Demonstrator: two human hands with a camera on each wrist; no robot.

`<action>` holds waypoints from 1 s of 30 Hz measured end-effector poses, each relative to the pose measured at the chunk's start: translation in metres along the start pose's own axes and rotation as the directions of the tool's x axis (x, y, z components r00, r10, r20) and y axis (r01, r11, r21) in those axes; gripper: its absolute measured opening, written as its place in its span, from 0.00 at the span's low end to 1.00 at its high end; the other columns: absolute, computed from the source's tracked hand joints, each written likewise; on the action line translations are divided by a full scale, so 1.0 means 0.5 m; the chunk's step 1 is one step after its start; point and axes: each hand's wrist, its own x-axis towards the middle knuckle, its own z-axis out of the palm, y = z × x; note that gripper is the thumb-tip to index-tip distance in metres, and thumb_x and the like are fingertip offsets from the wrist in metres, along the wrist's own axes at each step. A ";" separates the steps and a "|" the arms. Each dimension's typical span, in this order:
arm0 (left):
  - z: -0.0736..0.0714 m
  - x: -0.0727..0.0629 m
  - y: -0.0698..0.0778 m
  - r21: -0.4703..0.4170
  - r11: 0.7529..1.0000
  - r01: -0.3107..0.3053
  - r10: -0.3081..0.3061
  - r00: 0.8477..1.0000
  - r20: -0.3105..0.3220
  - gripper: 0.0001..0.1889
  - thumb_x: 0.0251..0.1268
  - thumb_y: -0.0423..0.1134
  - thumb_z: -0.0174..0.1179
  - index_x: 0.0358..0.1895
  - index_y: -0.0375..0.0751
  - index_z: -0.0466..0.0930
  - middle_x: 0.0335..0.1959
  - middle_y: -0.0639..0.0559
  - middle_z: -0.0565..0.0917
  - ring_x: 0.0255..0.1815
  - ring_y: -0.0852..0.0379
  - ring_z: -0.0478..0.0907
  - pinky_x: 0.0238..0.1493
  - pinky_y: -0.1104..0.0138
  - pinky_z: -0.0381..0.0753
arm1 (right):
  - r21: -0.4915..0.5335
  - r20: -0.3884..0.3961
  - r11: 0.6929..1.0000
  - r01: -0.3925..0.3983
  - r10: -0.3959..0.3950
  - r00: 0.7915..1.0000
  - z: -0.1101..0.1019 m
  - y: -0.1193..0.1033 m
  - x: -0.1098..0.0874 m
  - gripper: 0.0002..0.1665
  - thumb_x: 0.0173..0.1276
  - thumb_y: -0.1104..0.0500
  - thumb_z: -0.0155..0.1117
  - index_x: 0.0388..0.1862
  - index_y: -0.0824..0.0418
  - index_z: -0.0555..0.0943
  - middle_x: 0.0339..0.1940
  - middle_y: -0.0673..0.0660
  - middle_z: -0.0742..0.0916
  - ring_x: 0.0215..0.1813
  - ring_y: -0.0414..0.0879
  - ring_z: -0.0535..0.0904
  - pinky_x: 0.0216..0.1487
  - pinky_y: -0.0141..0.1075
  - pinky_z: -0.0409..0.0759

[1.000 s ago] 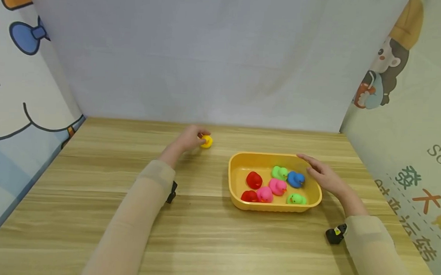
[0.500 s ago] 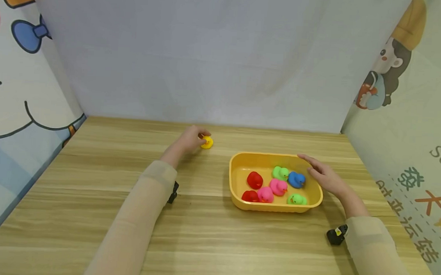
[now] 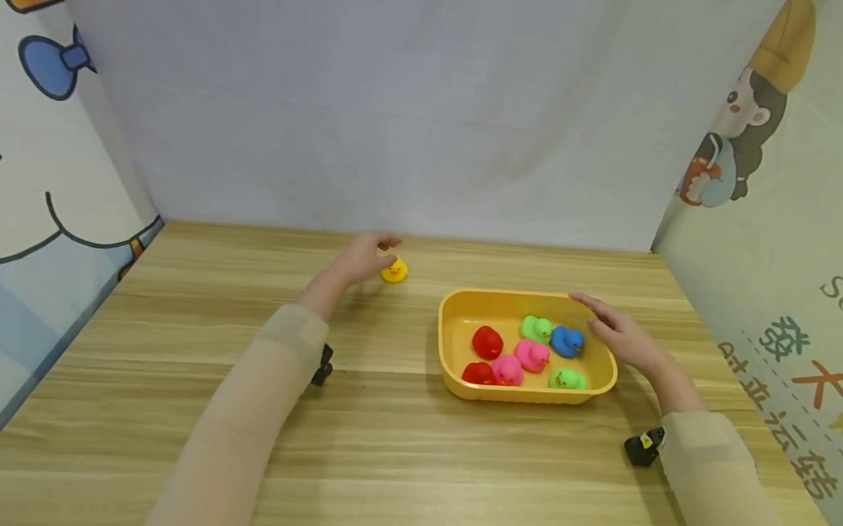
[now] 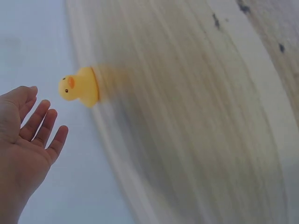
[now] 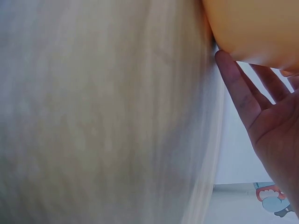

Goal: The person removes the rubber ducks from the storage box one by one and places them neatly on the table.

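A small yellow rubber duck point(image 3: 394, 270) sits upright near the back of the table. My left hand point(image 3: 365, 259) is just left of it, holding nothing. In the left wrist view, a gap shows between the spread fingers point(image 4: 57, 142) and the duck's head. To the right stands a yellow plastic basket point(image 3: 452, 374). Inside lie two red ducks point(image 3: 487, 343), two pink ducks point(image 3: 532, 356), two green ducks point(image 3: 535, 328) and a blue duck point(image 3: 567, 342). My right hand point(image 3: 626, 340) rests against the basket's right end, its fingers extended along the rim and outer wall.
The wood-grain table point(image 3: 385, 457) ends at a pale cloth backdrop point(image 3: 428, 122) close behind the yellow duck. Printed cartoon panels stand at left and right. A black wrist camera point(image 3: 643, 448) sits by the right sleeve.
My left hand has let go of the yellow duck and lifted slightly up and left from it, fingers opening. The duck stays where it was. My right hand and the basket have not moved.
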 end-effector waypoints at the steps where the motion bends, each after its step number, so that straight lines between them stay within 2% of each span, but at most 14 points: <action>1: -0.003 -0.002 0.005 0.002 1.000 0.000 0.000 1.000 -0.003 0.22 0.68 0.34 0.54 0.64 0.33 0.69 0.61 0.37 0.73 0.62 0.42 0.68 0.62 0.54 0.69 | -0.001 0.000 1.000 -0.001 0.001 1.000 0.000 0.000 0.000 0.28 0.76 0.64 0.42 0.74 0.58 0.59 0.74 0.65 0.61 0.73 0.64 0.52 0.66 0.63 0.54; 4: -0.014 -0.006 0.018 0.016 1.000 -0.019 0.019 1.000 -0.018 0.22 0.67 0.33 0.54 0.64 0.33 0.68 0.61 0.37 0.73 0.61 0.43 0.68 0.63 0.54 0.69 | -0.009 0.000 1.000 -0.004 0.004 1.000 -0.001 0.001 -0.001 0.28 0.76 0.63 0.42 0.74 0.57 0.59 0.74 0.64 0.61 0.72 0.62 0.53 0.67 0.57 0.57; 7: -0.025 -0.014 0.031 0.027 0.999 -0.035 0.036 0.999 -0.029 0.22 0.67 0.34 0.55 0.63 0.33 0.69 0.60 0.37 0.74 0.61 0.43 0.69 0.62 0.54 0.69 | -0.024 -0.004 1.000 -0.005 0.005 1.000 -0.001 0.000 -0.001 0.28 0.76 0.62 0.42 0.74 0.56 0.59 0.74 0.63 0.62 0.72 0.61 0.55 0.68 0.38 0.61; 9: -0.032 -0.020 0.039 0.030 0.999 -0.043 0.044 0.999 -0.030 0.22 0.67 0.34 0.55 0.64 0.34 0.69 0.60 0.38 0.74 0.61 0.43 0.69 0.62 0.54 0.70 | -0.026 -0.008 1.000 -0.005 0.004 1.000 -0.001 0.000 -0.002 0.28 0.76 0.62 0.42 0.74 0.56 0.59 0.74 0.63 0.62 0.70 0.59 0.57 0.63 0.24 0.60; 10: -0.034 -0.024 0.043 0.036 0.998 -0.044 0.045 0.999 -0.031 0.22 0.67 0.35 0.56 0.64 0.35 0.70 0.60 0.38 0.74 0.61 0.44 0.69 0.62 0.54 0.70 | -0.030 -0.008 1.000 -0.007 0.007 1.000 -0.001 -0.001 -0.002 0.28 0.76 0.62 0.42 0.74 0.56 0.59 0.74 0.63 0.62 0.70 0.59 0.58 0.62 0.24 0.60; 12: -0.039 -0.030 0.050 0.044 0.998 -0.046 0.048 0.998 -0.033 0.22 0.67 0.36 0.56 0.64 0.37 0.70 0.60 0.39 0.74 0.61 0.44 0.69 0.62 0.54 0.70 | -0.019 -0.004 1.000 -0.009 0.009 1.000 0.000 -0.002 -0.001 0.28 0.76 0.63 0.42 0.74 0.56 0.59 0.74 0.63 0.62 0.70 0.60 0.57 0.66 0.31 0.61; 14: -0.042 -0.037 0.057 0.058 0.997 -0.050 0.052 0.998 -0.033 0.23 0.67 0.37 0.57 0.64 0.38 0.70 0.60 0.40 0.74 0.61 0.45 0.69 0.62 0.54 0.70 | -0.015 0.000 1.000 -0.014 0.014 1.000 0.000 -0.004 -0.001 0.28 0.76 0.63 0.42 0.74 0.57 0.59 0.74 0.64 0.61 0.71 0.61 0.56 0.69 0.45 0.60; 16: -0.046 -0.044 0.065 0.068 0.996 -0.059 0.061 0.997 -0.036 0.23 0.67 0.37 0.57 0.64 0.38 0.70 0.61 0.41 0.74 0.62 0.45 0.68 0.63 0.54 0.69 | -0.013 0.003 1.000 -0.018 0.018 1.000 0.001 -0.004 -0.001 0.28 0.76 0.63 0.42 0.74 0.57 0.58 0.74 0.65 0.61 0.72 0.62 0.54 0.67 0.60 0.56; 17: -0.048 -0.048 0.069 0.072 0.995 -0.066 0.069 0.997 -0.037 0.23 0.67 0.37 0.57 0.64 0.38 0.70 0.61 0.41 0.74 0.62 0.44 0.68 0.63 0.53 0.68 | -0.009 0.004 1.000 -0.017 0.017 1.000 0.001 -0.005 -0.001 0.28 0.76 0.63 0.42 0.74 0.57 0.58 0.74 0.65 0.61 0.72 0.63 0.53 0.66 0.63 0.55; 25: -0.058 -0.082 0.108 0.123 0.983 -0.138 0.144 0.988 -0.047 0.24 0.65 0.41 0.59 0.63 0.41 0.72 0.62 0.45 0.74 0.65 0.45 0.67 0.66 0.53 0.66 | 0.007 0.004 1.000 -0.014 0.014 1.000 0.001 -0.007 -0.002 0.28 0.76 0.64 0.42 0.74 0.58 0.58 0.74 0.66 0.61 0.73 0.65 0.52 0.67 0.64 0.53; 30: -0.056 -0.099 0.132 0.172 0.962 -0.214 0.224 0.974 -0.043 0.23 0.63 0.41 0.61 0.61 0.40 0.73 0.60 0.45 0.76 0.64 0.45 0.68 0.66 0.54 0.64 | 0.010 0.006 1.000 -0.017 0.017 1.000 0.001 -0.006 -0.001 0.28 0.76 0.64 0.42 0.74 0.58 0.58 0.74 0.65 0.61 0.73 0.64 0.52 0.67 0.63 0.53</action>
